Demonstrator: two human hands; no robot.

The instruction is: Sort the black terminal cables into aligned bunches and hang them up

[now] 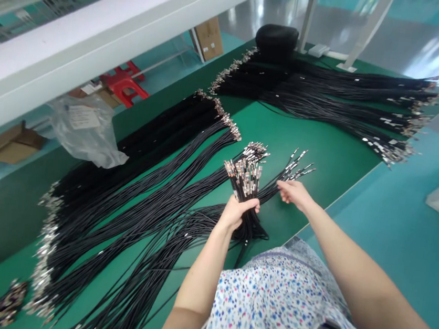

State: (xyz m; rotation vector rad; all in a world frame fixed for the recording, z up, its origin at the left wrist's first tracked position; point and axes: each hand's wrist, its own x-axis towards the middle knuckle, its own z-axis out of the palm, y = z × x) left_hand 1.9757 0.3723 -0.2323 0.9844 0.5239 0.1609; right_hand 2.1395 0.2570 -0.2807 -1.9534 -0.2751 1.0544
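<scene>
My left hand [237, 212] is wrapped round a bundle of black wires [246, 181] whose metal terminal ends stick up above the fist. My right hand [294, 192] lies just to the right, fingers pinched on a few loose wires [296, 169] that fan out over the green table [324, 150]. Both hands are near the table's front edge.
Long spreads of black terminal-tipped wires [142, 177] cover the table's left; another pile [330, 98] lies at the far end by a black case [276, 38]. A clear plastic bag [86, 131], cardboard boxes [11, 143] and a red stool [124, 84] sit beyond the left edge.
</scene>
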